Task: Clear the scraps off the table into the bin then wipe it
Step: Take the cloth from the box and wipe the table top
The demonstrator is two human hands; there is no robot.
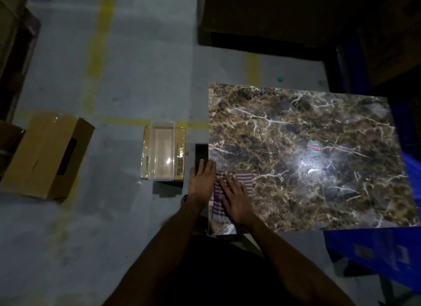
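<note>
A brown marble-patterned table (pixel 319 128) fills the right half of the view. A purple and white striped cloth (pixel 247 180) lies at its near left corner. My right hand (pixel 235 197) presses flat on the cloth with fingers straight. My left hand (pixel 201 179) lies flat at the table's left edge, beside the cloth, fingers extended. A clear plastic bin (pixel 163 152) sits on a cardboard box on the floor just left of the table. A round red and green sticker (pixel 314 148) is on the tabletop.
An open cardboard box (pixel 45 155) lies on the grey floor at the left. Blue crates (pixel 373 253) stand at the right, below the table's near edge. Dark boxes (pixel 273 14) sit behind the table. Yellow lines cross the floor.
</note>
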